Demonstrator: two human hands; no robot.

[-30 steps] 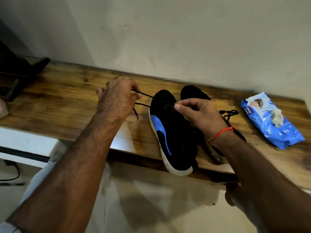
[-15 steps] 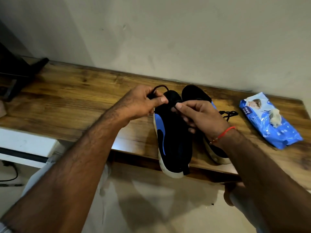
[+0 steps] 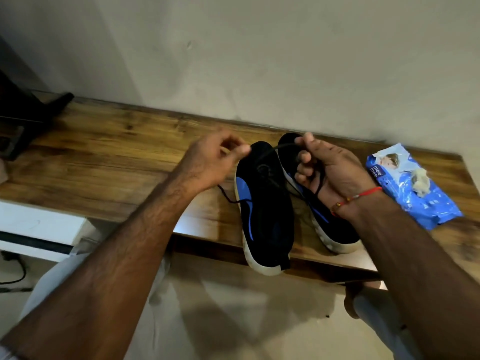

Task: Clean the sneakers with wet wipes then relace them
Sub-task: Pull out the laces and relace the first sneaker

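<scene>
Two black sneakers with blue side stripes and white soles lie side by side on the wooden table (image 3: 109, 154), heels over its front edge. The left sneaker (image 3: 265, 211) has a black lace (image 3: 267, 175) threaded near its toe. My left hand (image 3: 215, 159) pinches one end of that lace beside the toe. My right hand (image 3: 330, 167) grips the other end, which runs across my palm, and covers part of the right sneaker (image 3: 335, 227). A blue wet-wipes pack (image 3: 410, 188) with a crumpled used wipe (image 3: 419, 181) on top lies to the right.
A dark stand or device (image 3: 23, 118) sits at the table's far left. The wall runs close behind the sneakers. A white unit (image 3: 39, 227) and a cable (image 3: 15, 271) are below left. My knees and the floor show under the table edge.
My hands were close together over the left sneaker's toe; now they have drawn apart, pulling the lace out to both sides, and my right hand has turned palm-up with lace across it.
</scene>
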